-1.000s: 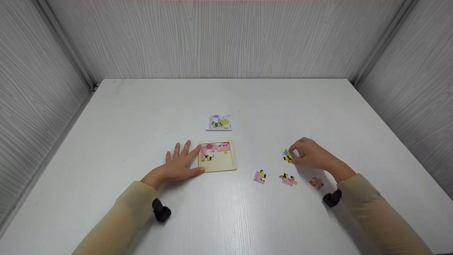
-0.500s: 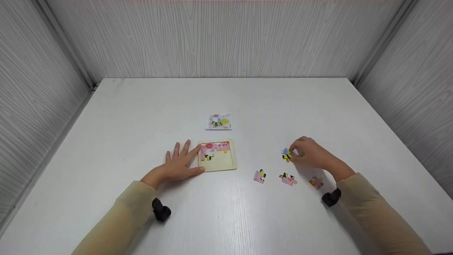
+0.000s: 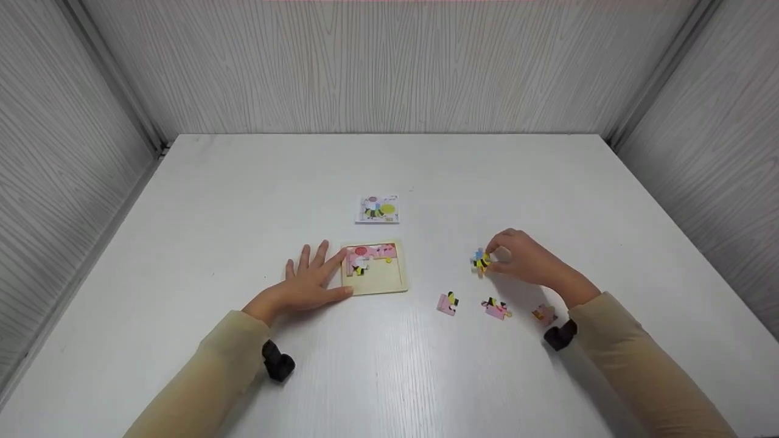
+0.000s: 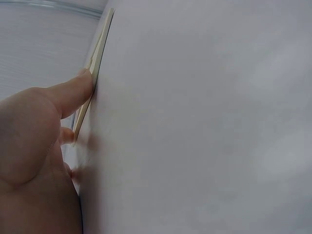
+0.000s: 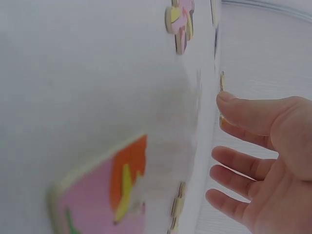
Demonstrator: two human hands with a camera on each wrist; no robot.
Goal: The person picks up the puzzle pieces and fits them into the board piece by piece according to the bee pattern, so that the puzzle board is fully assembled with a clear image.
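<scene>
Left of centre on the white table [image 3: 243, 182], the left hand [image 3: 306, 286] lies with fingers spread, touching the partly filled puzzle tray [image 3: 383, 281]; a picture card [image 3: 377, 210] lies beyond it. Further right are three loose pieces [image 3: 496, 309]; beyond them, the right hand [image 3: 524, 258] pinches a striped piece [image 3: 479, 262].

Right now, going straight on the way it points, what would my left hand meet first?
Most likely the flat, pale wooden puzzle tray; your left hand already seems to touch its left edge.
</scene>
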